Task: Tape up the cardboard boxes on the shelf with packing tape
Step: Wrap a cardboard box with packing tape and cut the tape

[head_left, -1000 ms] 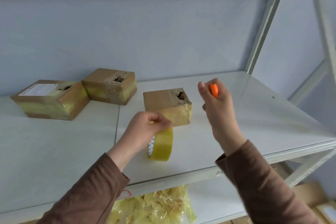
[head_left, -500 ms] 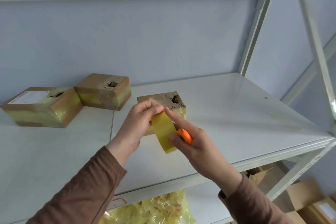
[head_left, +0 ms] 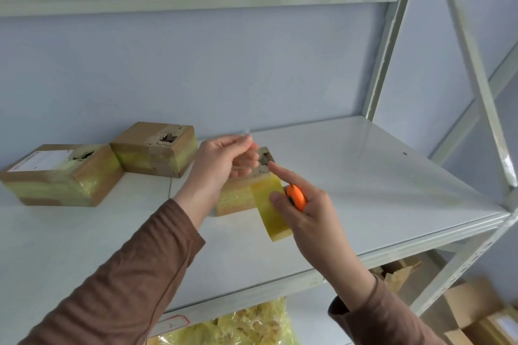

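Observation:
Three brown cardboard boxes wrapped in yellowish tape sit on the white shelf (head_left: 364, 190): one at far left (head_left: 61, 173), one behind it (head_left: 157, 148), and a third (head_left: 235, 199) largely hidden behind my hands. My right hand (head_left: 308, 218) holds the yellow tape roll (head_left: 270, 204) in front of that third box, thumb on the roll, index finger stretched out, with a small orange cutter (head_left: 296, 196) tucked against the palm. My left hand (head_left: 221, 165) is raised just above the roll and pinches the free end of the tape; its fingertips are blurred.
Metal uprights (head_left: 386, 36) and a diagonal brace (head_left: 476, 73) frame the shelf's right end, and a beam runs overhead. Below the shelf lie a bag of yellow filler (head_left: 246, 325) and loose cardboard boxes (head_left: 476, 314) at lower right.
My right hand came down with the orange cutter and took over the tape roll. My left hand let go of the roll and rose, drawing the tape end upward.

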`<state>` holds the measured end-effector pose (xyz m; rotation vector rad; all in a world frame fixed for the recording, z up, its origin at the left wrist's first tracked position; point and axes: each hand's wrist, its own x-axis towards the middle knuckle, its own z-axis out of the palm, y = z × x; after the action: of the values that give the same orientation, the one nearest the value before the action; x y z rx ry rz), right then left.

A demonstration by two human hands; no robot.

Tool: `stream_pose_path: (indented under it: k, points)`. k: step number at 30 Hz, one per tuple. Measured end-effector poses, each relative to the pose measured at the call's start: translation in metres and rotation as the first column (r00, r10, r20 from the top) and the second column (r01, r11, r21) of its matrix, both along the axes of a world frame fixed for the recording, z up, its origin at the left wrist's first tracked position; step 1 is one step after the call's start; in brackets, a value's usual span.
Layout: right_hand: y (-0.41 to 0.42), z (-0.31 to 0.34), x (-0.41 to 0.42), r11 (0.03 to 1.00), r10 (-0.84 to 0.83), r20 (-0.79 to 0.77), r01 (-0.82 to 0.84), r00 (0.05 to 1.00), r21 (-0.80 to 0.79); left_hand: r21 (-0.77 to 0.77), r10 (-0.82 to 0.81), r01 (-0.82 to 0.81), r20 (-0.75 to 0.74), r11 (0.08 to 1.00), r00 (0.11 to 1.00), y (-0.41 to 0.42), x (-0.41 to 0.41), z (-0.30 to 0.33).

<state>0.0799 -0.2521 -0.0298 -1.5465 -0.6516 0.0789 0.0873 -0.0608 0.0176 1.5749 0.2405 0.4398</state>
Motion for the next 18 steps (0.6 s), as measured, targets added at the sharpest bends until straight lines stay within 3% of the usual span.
stream_pose_path:
  k: [4, 9, 14, 18]
  points:
    - [-0.007, 0.001, 0.001, 0.999, -0.006, -0.128, 0.013, 0.992, 0.048, 0.135, -0.054, 0.053, 0.002, 0.989, 0.999, 0.002, 0.02, 0.013]
    - [-0.019, 0.003, 0.002, 0.969, 0.244, -0.272, -0.22, 0.931, 0.115, 0.287, -0.051, 0.083, -0.119, 0.954, 0.992, 0.009, 0.057, 0.019]
    - [-0.028, -0.006, -0.001, 0.976, 0.216, -0.361, -0.212, 0.907, 0.051, 0.382, -0.011, 0.071, -0.158, 0.921, 0.987, 0.033, 0.091, 0.015]
    - [-0.031, -0.006, 0.006, 0.984, 0.156, -0.315, -0.177, 0.936, -0.038, 0.433, -0.017, 0.111, -0.214, 0.895, 0.977, 0.045, 0.11, -0.001]
